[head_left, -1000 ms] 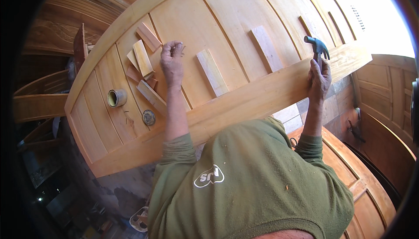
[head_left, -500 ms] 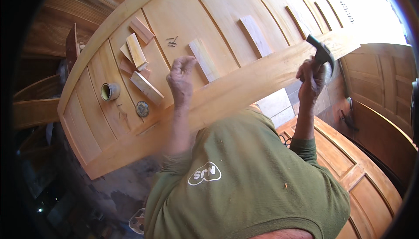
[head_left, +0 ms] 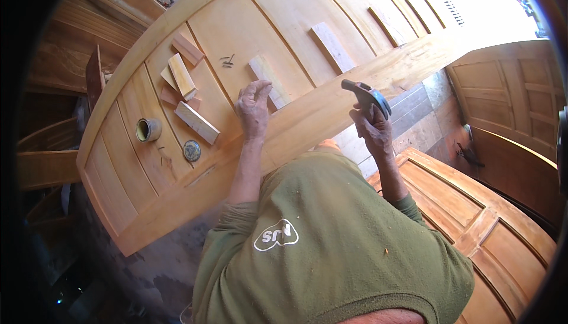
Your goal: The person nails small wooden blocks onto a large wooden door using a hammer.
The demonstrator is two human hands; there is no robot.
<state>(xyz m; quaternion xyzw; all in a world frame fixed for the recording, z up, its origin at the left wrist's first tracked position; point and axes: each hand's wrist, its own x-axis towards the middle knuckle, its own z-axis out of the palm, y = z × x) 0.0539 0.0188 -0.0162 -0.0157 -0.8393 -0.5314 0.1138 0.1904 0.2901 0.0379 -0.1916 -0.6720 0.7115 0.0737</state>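
A large unfinished wooden door (head_left: 274, 27) lies flat with a long board (head_left: 408, 69) along its near edge. My left hand (head_left: 252, 111) is pinched by the lower end of a pale wood block (head_left: 261, 69); whatever its fingertips hold is too small to make out. My right hand (head_left: 373, 129) grips a claw hammer (head_left: 364, 96) above the long board. Several small nails (head_left: 228, 62) lie loose on the door. Offcuts (head_left: 183, 77), an open can (head_left: 148, 130) and a round lid (head_left: 191, 151) sit to the left. Another block (head_left: 333, 47) is farther right.
Wooden doors and frames (head_left: 97, 10) are stacked at the upper left. Panelled doors (head_left: 503, 93) stand at the right, and another door (head_left: 503, 253) lies behind my body at the lower right. A tiled floor (head_left: 414, 117) shows past the board's near edge.
Loose nails appear on the door where my left hand was. That hand has moved right and down toward the long board. My right hand has brought the hammer leftward and lower.
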